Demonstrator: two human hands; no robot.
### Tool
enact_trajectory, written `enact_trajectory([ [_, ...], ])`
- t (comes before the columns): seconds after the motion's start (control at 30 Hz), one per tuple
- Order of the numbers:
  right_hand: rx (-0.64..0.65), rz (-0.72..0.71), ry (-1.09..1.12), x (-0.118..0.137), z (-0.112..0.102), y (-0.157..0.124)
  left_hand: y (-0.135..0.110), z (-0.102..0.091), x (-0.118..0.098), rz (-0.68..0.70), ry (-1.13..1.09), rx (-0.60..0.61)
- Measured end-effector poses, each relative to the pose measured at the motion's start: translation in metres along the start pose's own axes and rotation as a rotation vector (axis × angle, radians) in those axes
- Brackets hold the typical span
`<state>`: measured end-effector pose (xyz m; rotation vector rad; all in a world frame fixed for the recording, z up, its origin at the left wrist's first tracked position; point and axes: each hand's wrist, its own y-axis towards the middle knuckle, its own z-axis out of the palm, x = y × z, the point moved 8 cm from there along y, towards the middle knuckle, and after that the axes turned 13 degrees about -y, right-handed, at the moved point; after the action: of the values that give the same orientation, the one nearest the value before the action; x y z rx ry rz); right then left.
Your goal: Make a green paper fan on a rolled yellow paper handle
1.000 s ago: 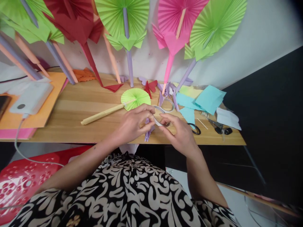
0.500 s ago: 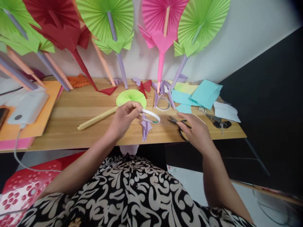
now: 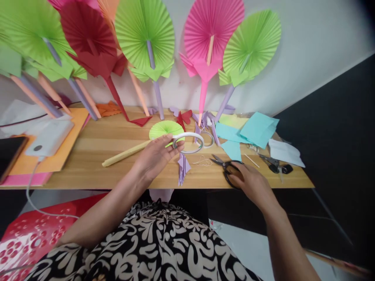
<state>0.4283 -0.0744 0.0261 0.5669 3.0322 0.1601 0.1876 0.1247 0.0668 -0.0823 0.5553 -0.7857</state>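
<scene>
My left hand (image 3: 155, 154) pinches the edge of a thin white roll of tape (image 3: 189, 134) between thumb and fingers, holding it above the table. My right hand (image 3: 253, 181) is at the black scissors (image 3: 226, 164), its fingers curled at the handle loops. The scissors lie low over the wood, blades pointing left. Beneath the tape is a folded purple paper piece (image 3: 183, 169), beside some loose thread (image 3: 202, 160). A round pleated green paper fan (image 3: 164, 128) lies behind my left hand, near a rolled yellow paper stick (image 3: 125, 153).
Large paper fans on sticks, such as a pink one (image 3: 212, 27), lean on the wall. Another tape roll (image 3: 211, 139) lies farther back. To the right are blue paper (image 3: 259, 128) and a second pair of scissors (image 3: 274, 166). A white power bank (image 3: 49, 136) sits left.
My right hand has shifted toward the table edge around the scissors' handles. My left hand has turned, and the tape roll in it tilts to show its open ring. The view has shifted slightly.
</scene>
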Motion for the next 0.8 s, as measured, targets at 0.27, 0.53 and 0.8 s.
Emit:
enact_trajectory([
  [0.27,-0.145,0.235,0.678,-0.03,-0.03,-0.009,-0.004,-0.002,0.007,-0.072,-0.122,0.007],
  [0.53,0.2,-0.031,1.651,0.111,-0.041,-0.011,-0.011,0.011,0.019,-0.063,-0.132,0.033],
  [0.8,0.41,-0.053,1.668,0.173,-0.029,0.0,-0.016,0.015,0.023,-0.046,-0.121,0.051],
])
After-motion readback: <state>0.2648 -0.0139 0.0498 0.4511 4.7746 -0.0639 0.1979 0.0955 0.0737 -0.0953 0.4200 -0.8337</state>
